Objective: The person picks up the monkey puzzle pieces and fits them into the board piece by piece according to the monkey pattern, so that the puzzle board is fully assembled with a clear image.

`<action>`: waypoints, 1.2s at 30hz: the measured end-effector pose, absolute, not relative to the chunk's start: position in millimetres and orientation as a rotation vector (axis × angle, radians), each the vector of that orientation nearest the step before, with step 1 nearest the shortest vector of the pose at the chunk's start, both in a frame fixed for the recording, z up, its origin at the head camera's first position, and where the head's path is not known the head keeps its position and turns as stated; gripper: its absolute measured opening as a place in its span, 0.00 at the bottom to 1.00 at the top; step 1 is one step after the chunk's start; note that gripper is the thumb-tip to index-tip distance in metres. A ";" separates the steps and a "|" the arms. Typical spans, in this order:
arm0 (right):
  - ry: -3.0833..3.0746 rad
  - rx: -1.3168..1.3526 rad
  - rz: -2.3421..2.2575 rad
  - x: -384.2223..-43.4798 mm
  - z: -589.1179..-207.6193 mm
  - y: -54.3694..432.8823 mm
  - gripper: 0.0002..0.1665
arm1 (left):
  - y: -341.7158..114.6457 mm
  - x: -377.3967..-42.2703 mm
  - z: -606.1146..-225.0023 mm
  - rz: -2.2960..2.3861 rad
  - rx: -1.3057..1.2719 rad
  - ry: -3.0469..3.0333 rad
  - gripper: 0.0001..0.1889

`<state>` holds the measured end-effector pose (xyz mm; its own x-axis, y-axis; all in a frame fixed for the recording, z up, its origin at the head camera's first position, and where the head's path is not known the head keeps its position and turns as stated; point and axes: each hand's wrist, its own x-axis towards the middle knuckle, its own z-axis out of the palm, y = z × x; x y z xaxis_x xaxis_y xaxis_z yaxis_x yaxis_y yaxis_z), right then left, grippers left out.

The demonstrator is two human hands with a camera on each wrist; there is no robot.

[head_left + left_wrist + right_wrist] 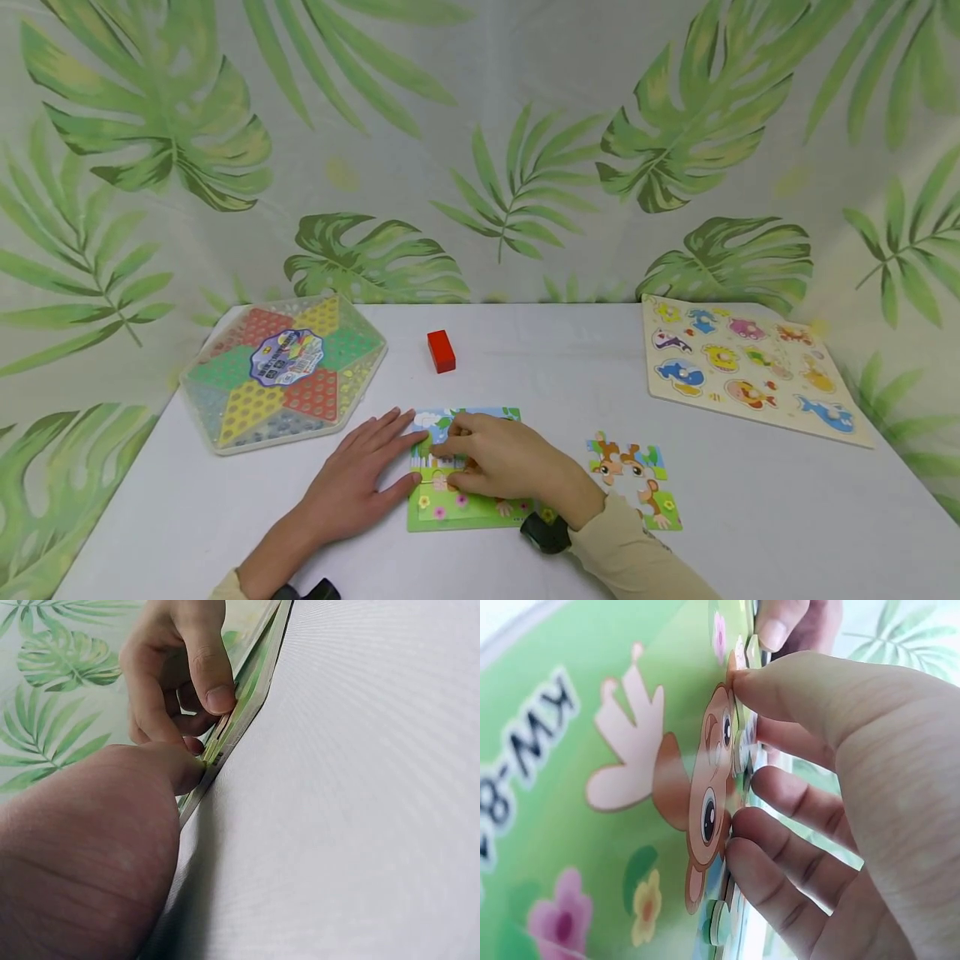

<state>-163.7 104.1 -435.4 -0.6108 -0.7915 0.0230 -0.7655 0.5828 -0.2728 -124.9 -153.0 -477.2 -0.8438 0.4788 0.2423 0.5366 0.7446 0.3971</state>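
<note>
Two hands are meeting over one monkey jigsaw puzzle (448, 515), which is lying at the near middle of one white table (517, 375). The left hand (352, 473), its fingers straight and apart, is resting against the puzzle's left edge, clamping nothing. The right hand (504, 454) is bending its fingers, tips and thumb touching pieces; whether they are pinching one, I cannot tell. One group of further monkey pieces (637, 469), too small to count, is lying to the right. Beyond, one red block (442, 352), one hexagonal checkers board (287, 375) showing six coloured triangles, and one animal puzzle board (750, 368) are lying apart.
</note>
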 end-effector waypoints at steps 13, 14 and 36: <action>2.766 -1.359 -0.276 -158.7 -430.1 101.1 0.20 | -153.0 -127.1 -476.9 -0.691 -0.835 -2.800 0.27; 2.772 -1.360 -0.266 -158.1 -429.8 100.7 0.20 | -153.0 -127.2 -476.9 -0.691 -0.835 -2.800 0.27; 2.763 -1.394 -0.343 -158.8 -434.1 103.2 0.21 | -152.8 -125.4 -477.6 -0.700 -0.817 -2.816 0.27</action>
<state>-158.8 103.2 -434.1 -0.5989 -0.7974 0.0739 -0.7913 0.5751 -0.2076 -125.4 -152.8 -477.6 -0.8457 0.4750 0.2433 0.5337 0.7461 0.3981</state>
